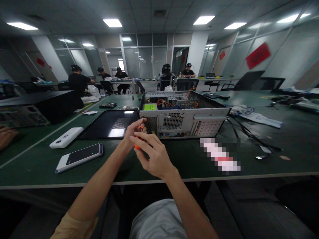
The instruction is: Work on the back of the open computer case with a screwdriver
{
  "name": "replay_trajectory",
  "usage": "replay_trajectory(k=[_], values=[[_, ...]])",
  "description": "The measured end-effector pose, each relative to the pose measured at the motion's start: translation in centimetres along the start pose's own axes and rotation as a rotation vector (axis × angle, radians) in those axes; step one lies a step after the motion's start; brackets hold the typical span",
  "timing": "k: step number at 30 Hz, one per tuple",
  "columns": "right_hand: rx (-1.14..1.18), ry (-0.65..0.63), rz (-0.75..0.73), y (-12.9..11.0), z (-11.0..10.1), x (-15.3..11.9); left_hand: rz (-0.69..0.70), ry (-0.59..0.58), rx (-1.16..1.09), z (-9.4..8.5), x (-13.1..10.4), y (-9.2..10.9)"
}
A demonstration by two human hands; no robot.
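Observation:
An orange and black screwdriver (137, 146) is between my two hands, at the left rear corner of an open computer case (184, 121). My left hand (132, 130) is closed round the front part of the screwdriver, its fingertips close to the case's metal back panel. My right hand (153, 154) has its fingers curled at the orange handle, with thumb and fingertips touching it. The screwdriver's tip is too small to make out. Wires and a green-labelled metal unit (149, 107) show inside the case.
A black side panel (109, 124) lies left of the case, near a white power bank (66, 137) and a phone-like device (79, 157). Cables (254, 136) and gloves (256, 116) lie right. Another person's hand (7, 136) is at the far left, beside another case (40, 106).

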State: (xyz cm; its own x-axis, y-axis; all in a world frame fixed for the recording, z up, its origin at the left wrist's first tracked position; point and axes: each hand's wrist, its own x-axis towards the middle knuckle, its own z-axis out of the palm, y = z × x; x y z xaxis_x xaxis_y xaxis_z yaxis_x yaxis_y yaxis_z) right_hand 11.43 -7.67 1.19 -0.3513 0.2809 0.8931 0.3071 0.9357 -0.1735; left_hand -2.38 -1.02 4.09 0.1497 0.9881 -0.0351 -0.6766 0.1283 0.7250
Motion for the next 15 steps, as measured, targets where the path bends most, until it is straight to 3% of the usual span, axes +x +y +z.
replay_trajectory(k=[3,10,15], values=[[-0.02,0.046,0.021,0.2,0.3,0.0,0.015,0.01,-0.007,0.1,0.1,0.0],[-0.031,0.312,0.118,0.3,1.1,0.0,0.016,-0.032,0.016,0.2,0.1,0.1],[-0.025,0.257,0.127,-0.1,1.0,0.0,0.022,-0.031,0.008,-0.2,0.2,0.1]])
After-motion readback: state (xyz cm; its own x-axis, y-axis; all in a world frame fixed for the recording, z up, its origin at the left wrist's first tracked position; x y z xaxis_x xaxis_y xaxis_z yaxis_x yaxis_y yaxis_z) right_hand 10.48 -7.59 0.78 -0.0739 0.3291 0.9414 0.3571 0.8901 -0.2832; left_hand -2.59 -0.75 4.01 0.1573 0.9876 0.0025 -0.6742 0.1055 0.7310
